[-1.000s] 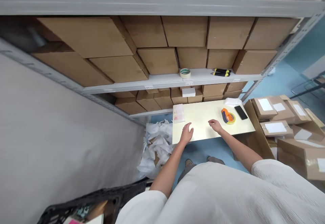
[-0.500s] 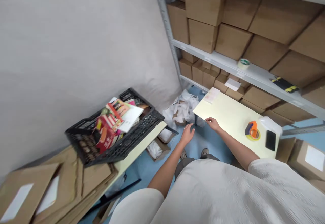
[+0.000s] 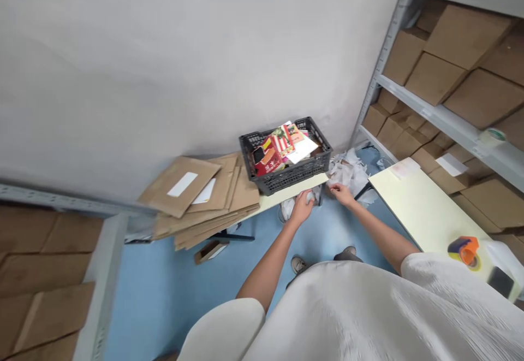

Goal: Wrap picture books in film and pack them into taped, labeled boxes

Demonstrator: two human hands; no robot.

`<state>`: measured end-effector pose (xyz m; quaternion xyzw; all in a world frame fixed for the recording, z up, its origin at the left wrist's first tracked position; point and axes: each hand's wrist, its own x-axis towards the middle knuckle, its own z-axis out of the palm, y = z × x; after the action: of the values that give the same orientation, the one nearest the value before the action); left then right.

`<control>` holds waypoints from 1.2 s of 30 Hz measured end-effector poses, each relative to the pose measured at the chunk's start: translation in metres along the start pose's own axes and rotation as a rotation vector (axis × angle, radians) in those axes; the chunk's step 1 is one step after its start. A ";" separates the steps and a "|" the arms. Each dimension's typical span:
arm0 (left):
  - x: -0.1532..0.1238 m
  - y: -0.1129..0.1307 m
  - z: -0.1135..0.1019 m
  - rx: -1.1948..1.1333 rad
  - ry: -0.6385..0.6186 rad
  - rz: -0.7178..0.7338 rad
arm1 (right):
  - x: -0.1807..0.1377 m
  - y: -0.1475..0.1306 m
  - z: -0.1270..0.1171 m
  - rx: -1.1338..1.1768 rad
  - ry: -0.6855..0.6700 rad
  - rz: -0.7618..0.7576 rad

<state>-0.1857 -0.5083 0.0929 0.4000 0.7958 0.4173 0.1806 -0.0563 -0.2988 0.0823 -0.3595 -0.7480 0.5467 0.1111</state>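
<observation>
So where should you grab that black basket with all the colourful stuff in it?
Probably by the rims of the black crate's two short ends, one hand each, coming from the near side where the left hand and right hand already are. It sits flat on the pale table, heaped with packets, so lifting level seems safest.

Scene is evenly, softly lit from overhead; no glare, shadows faint. Slight motion blur throughout; edges are bent by wide-angle distortion, esp. far right.
</observation>
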 end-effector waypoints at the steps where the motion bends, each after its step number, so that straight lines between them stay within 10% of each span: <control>1: -0.008 -0.010 -0.019 0.006 0.024 -0.006 | -0.001 -0.011 0.020 -0.001 -0.013 -0.020; 15: -0.083 -0.124 -0.217 0.065 0.401 -0.150 | -0.009 -0.153 0.252 0.016 -0.412 -0.289; 25: -0.086 -0.180 -0.301 0.141 0.558 -0.273 | 0.040 -0.210 0.357 0.125 -0.625 -0.242; 36: -0.088 -0.253 -0.375 0.139 0.557 -0.326 | 0.073 -0.231 0.478 0.103 -0.566 0.013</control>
<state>-0.4874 -0.8561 0.1044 0.1491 0.8947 0.4211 -0.0072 -0.4722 -0.6368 0.0922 -0.1913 -0.7180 0.6635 -0.0877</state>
